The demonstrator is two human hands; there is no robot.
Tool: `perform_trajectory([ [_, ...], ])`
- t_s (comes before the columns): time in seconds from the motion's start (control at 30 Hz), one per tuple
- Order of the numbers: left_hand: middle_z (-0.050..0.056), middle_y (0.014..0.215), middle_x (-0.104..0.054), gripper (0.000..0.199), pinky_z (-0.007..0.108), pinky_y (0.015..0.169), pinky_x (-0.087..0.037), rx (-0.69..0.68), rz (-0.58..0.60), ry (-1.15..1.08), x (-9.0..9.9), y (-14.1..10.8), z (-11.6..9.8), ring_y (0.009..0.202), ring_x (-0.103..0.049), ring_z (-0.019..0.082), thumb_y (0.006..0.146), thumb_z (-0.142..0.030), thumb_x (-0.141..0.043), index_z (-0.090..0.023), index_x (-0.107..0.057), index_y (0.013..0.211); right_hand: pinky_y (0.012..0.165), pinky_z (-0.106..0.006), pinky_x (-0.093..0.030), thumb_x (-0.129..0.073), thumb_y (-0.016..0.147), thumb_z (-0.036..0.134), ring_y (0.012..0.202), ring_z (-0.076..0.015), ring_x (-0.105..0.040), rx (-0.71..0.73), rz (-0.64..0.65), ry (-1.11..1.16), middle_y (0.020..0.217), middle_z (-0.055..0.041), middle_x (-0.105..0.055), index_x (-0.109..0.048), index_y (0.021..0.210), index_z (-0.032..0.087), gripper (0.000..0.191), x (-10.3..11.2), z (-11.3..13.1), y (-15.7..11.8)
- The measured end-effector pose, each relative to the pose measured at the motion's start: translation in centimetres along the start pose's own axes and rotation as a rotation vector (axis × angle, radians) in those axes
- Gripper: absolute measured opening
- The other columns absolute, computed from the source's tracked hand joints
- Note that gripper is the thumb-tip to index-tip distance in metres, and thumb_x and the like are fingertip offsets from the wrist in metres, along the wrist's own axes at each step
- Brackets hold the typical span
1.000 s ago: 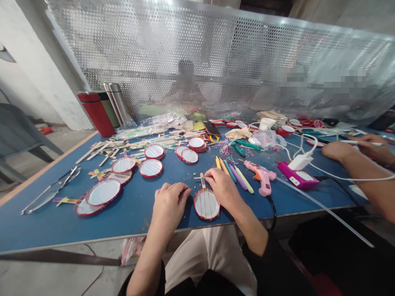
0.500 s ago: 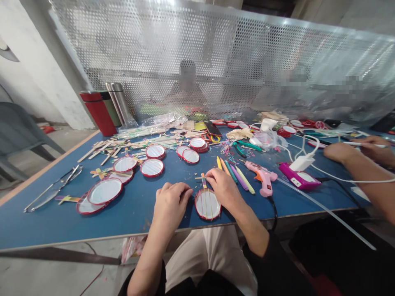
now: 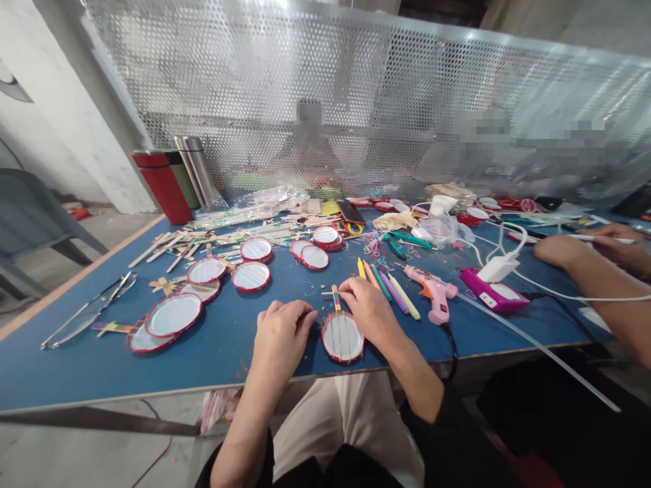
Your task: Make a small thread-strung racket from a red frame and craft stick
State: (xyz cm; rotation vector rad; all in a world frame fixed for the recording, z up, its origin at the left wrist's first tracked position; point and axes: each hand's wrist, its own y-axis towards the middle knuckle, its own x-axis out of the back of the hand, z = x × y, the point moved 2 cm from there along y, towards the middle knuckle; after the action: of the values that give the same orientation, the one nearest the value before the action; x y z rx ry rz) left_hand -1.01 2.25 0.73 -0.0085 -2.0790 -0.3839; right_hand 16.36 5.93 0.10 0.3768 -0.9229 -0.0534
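Observation:
A small toy banjo lies flat on the table in front of me. It has a round white disc with a red rim, strings across it and a striped craft-stick neck with a small crosspiece. My right hand is closed at the neck, its fingertips pinching the end of the crosspiece. My left hand rests just left of the disc, thumb and fingertips pressed together. Whatever may be between them is too small or hidden. Tiny crumbs lie between the two hands.
Coloured markers, a pink glue gun and a purple power strip with white cables lie to the right. More red-rimmed discs, loose craft sticks and eyeglasses are left. A co-worker's arm reaches in from the right.

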Motion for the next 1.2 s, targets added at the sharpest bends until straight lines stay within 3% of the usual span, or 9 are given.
perform_trajectory([
  [1.2, 0.001, 0.073, -0.068, 0.016, 0.031, 0.072, -0.040, 0.027, -0.019, -0.060, -0.08, 0.04, 0.22, 0.079, -0.057, 0.021, 0.090, -0.023, -0.054, -0.021, -0.066, 0.080, 0.073, -0.027, -0.042, -0.053, 0.088, 0.009, 0.082, -0.0174, -0.060, -0.038, 0.013, -0.014, 0.083, -0.0034, -0.064, -0.058, 0.077, 0.019, 0.015, 0.13, 0.31, -0.01],
])
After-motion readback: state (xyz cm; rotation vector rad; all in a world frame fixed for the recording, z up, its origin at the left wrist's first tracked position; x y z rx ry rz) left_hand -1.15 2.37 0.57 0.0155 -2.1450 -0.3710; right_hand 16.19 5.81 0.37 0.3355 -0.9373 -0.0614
